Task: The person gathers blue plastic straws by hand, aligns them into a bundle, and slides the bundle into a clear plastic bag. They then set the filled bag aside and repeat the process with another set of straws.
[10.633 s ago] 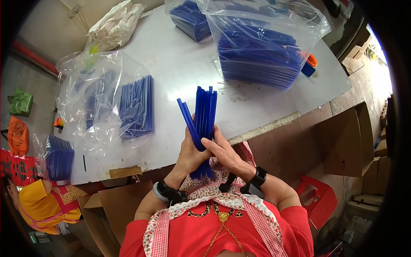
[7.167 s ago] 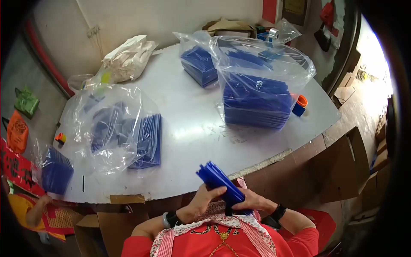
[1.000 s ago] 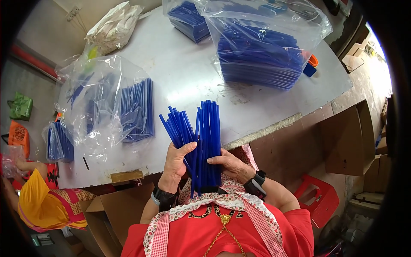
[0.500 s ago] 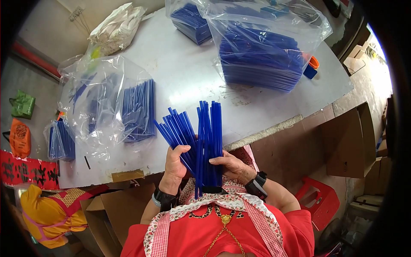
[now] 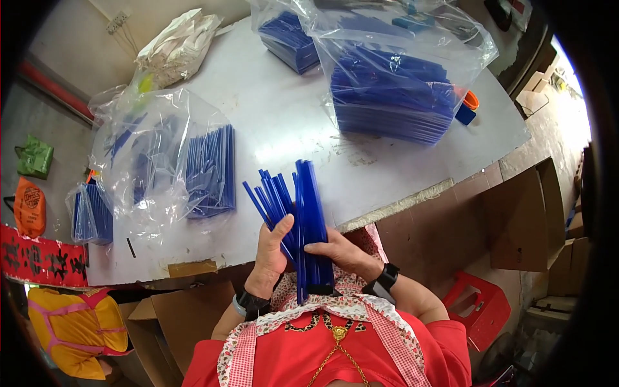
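In front of my chest, both hands are closed around blue plastic tubes. My left hand (image 5: 271, 253) grips a smaller, fanned-out bunch of blue tubes (image 5: 272, 197) that leans left, its thumb pointing up along them. A thicker, nearly upright bundle of blue tubes (image 5: 313, 206) sits in my right hand (image 5: 343, 250), the thumb laid across its front. The two bunches touch low down between the palms, and their upper ends are slightly blurred. Most of the fingers are hidden behind the tubes.
Clear bags of blue tubes (image 5: 393, 97) stand on the white table (image 5: 277, 122), with another clear bag (image 5: 155, 161) at the left. An orange-and-blue item (image 5: 469, 103) lies far right. Cardboard boxes (image 5: 525, 216), a red stool (image 5: 478, 309) and a person in yellow (image 5: 80, 329) surround the table.
The left bunch has fewer tubes showing and has come closer to the right bundle. My right hand and its bundle have shifted slightly left, the bundle now tilting a little.
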A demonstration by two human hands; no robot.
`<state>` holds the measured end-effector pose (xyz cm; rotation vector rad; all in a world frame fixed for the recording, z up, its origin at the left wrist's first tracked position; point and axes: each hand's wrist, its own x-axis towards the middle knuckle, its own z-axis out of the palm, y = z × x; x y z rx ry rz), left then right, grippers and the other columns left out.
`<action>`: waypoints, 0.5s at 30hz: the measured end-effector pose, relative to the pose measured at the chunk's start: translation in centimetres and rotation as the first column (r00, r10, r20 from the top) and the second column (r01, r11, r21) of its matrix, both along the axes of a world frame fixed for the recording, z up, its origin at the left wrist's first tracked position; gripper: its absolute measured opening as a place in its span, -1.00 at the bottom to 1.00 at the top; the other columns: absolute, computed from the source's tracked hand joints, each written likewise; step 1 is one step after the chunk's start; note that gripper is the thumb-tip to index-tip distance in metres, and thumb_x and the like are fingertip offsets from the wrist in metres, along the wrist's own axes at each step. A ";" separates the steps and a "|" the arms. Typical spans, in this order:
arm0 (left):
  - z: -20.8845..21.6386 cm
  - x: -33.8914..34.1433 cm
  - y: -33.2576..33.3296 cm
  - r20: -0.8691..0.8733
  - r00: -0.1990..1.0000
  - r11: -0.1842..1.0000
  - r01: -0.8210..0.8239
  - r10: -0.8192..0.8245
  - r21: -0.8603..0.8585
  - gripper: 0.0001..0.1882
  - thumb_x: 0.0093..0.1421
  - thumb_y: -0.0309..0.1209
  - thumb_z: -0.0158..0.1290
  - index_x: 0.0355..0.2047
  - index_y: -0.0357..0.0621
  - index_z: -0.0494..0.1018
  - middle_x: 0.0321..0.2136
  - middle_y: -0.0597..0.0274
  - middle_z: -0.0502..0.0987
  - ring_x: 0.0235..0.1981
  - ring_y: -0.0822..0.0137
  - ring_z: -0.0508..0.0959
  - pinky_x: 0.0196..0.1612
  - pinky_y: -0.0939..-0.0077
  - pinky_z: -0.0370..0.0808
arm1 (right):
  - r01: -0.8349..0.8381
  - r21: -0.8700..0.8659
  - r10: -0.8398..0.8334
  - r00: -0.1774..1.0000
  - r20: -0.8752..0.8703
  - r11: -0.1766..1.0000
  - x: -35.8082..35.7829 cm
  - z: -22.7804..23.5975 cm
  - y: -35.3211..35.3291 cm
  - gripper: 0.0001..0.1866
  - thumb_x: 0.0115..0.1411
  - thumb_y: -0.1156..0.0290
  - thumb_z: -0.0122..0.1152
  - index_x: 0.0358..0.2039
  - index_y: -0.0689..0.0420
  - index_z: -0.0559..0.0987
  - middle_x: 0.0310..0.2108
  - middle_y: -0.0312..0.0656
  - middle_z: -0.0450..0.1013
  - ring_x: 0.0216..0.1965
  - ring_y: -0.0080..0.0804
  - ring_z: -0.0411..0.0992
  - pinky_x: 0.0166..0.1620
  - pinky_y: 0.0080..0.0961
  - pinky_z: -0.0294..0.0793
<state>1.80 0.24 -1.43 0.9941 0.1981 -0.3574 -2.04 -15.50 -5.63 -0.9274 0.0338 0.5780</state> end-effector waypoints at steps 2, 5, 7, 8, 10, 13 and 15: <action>-0.8 0.4 -0.6 0.104 0.994 0.981 0.021 -0.042 0.195 -0.57 0.03 -0.38 0.19 -0.09 -0.26 0.42 -0.22 0.11 0.55 -0.20 0.29 0.55 -0.06 0.39 0.50 | 0.035 -0.179 -0.006 0.988 0.157 0.983 1.4 0.5 0.3 -0.27 0.05 0.52 0.19 0.23 0.22 0.12 -0.05 -0.04 0.41 -0.05 -0.21 0.44 -0.01 -0.38 0.46; 1.7 1.5 -1.4 0.205 0.974 0.974 0.053 -0.100 0.222 -0.55 0.01 -0.41 0.24 -0.08 -0.23 0.40 -0.20 0.14 0.53 -0.19 0.34 0.53 -0.06 0.44 0.47 | 0.124 -0.709 0.210 0.908 0.364 0.694 2.3 4.3 -0.3 -0.09 -0.02 0.43 0.22 0.29 0.22 -0.06 -0.07 0.10 0.39 -0.06 -0.05 0.43 -0.03 -0.30 0.44; 3.2 2.6 -2.4 0.185 0.975 0.981 0.088 -0.121 0.175 -0.54 0.00 -0.44 0.24 -0.07 -0.23 0.39 -0.19 0.14 0.53 -0.18 0.36 0.52 -0.05 0.46 0.46 | 0.106 -0.647 0.230 0.882 0.412 0.755 2.8 6.8 -0.7 -0.02 -0.05 0.38 0.24 0.30 0.21 -0.11 -0.08 0.15 0.38 -0.07 0.00 0.42 -0.03 -0.26 0.42; 4.1 2.9 -3.0 0.224 0.973 0.989 0.021 -0.053 0.144 -0.54 0.01 -0.44 0.23 -0.07 -0.24 0.39 -0.19 0.14 0.53 -0.18 0.36 0.52 -0.06 0.46 0.46 | 0.090 -0.612 0.239 0.868 0.436 0.786 3.1 7.5 -1.0 0.01 -0.07 0.35 0.25 0.31 0.20 -0.14 -0.09 0.18 0.37 -0.08 0.03 0.42 -0.02 -0.23 0.41; 6.3 3.5 -4.2 0.296 0.951 0.991 -0.112 0.086 0.070 -0.56 0.02 -0.45 0.21 -0.07 -0.25 0.38 -0.20 0.13 0.53 -0.17 0.37 0.52 -0.07 0.47 0.46 | 0.180 -0.571 0.185 0.833 0.522 0.801 3.9 8.3 -1.9 0.02 -0.08 0.35 0.26 0.31 0.19 -0.14 -0.09 0.18 0.37 -0.08 0.02 0.42 -0.02 -0.24 0.41; 10.4 3.5 -7.1 0.403 0.911 0.995 -0.098 0.086 0.010 -0.56 0.03 -0.45 0.20 -0.07 -0.26 0.38 -0.22 0.14 0.53 -0.20 0.37 0.52 -0.08 0.46 0.45 | 0.309 -0.470 0.087 0.755 0.650 0.826 4.2 9.9 -3.8 0.03 -0.09 0.34 0.27 0.31 0.17 -0.14 -0.09 0.17 0.37 -0.09 0.02 0.42 -0.03 -0.26 0.42; 13.0 3.9 -8.4 0.459 0.884 0.995 -0.093 0.092 -0.022 -0.57 0.04 -0.46 0.19 -0.06 -0.27 0.38 -0.22 0.14 0.53 -0.21 0.37 0.53 -0.08 0.46 0.45 | 0.195 -0.452 0.176 0.735 0.655 0.870 4.5 14.1 -6.5 0.06 -0.12 0.34 0.33 0.31 0.18 -0.12 -0.03 0.10 0.33 -0.03 -0.08 0.38 0.03 -0.31 0.37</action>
